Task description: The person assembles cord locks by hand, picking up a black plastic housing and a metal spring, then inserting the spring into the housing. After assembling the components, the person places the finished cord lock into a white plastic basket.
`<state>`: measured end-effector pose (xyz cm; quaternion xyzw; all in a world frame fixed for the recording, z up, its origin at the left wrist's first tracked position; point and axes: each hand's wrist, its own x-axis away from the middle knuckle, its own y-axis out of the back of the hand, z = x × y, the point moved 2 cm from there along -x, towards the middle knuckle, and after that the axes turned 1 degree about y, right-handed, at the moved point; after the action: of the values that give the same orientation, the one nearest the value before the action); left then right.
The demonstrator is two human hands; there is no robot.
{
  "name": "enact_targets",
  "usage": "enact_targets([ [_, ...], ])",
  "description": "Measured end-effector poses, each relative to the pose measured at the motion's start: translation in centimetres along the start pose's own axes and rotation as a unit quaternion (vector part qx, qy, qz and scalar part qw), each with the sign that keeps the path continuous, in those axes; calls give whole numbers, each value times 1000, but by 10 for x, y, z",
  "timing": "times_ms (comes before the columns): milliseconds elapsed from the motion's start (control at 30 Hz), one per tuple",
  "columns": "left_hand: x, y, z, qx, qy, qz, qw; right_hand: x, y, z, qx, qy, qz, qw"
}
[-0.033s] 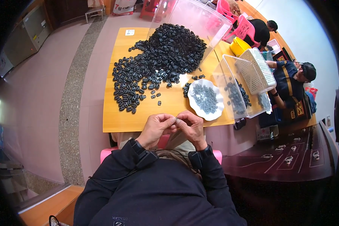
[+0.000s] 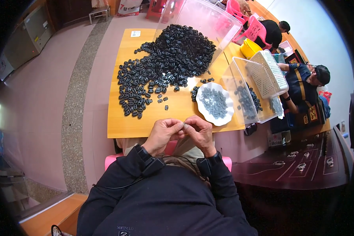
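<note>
- Left hand (image 2: 161, 134) and right hand (image 2: 200, 131) meet at six o'clock, fingertips pinched shut on one tiny part (image 2: 184, 125), too small to identify
- One white plate (image 2: 201, 106) of grey pieces at three o'clock; one heap of black parts (image 2: 165, 63) at twelve
- Two clear bins (image 2: 240, 74); two seated people at two o'clock
- Wooden table (image 2: 177, 114); pink floor (image 2: 39, 98)

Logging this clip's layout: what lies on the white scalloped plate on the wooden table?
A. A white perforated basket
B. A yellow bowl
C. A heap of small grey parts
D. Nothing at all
C: the white scalloped plate carries a heap of small grey parts, right of the big pile of black parts.
</note>
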<state>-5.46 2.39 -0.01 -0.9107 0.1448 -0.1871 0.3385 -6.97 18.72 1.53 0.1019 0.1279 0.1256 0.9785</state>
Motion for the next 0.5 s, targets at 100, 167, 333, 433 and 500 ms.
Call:
enact_targets([
  [100,0,1,0,1,-1,3,1000,-2,0,11,55,47,4,997],
  [167,-2,2,2,9,5,5,1000,-3,-1,15,59,51,1,997],
  [333,-2,2,3,6,6,12,1000,-4,-1,20,81,80,-3,994],
  [433,-2,3,4,3,10,17,1000,-4,0,22,109,98,6,989],
  [500,-2,2,4,2,11,21,1000,-5,2,20,103,96,23,990],
])
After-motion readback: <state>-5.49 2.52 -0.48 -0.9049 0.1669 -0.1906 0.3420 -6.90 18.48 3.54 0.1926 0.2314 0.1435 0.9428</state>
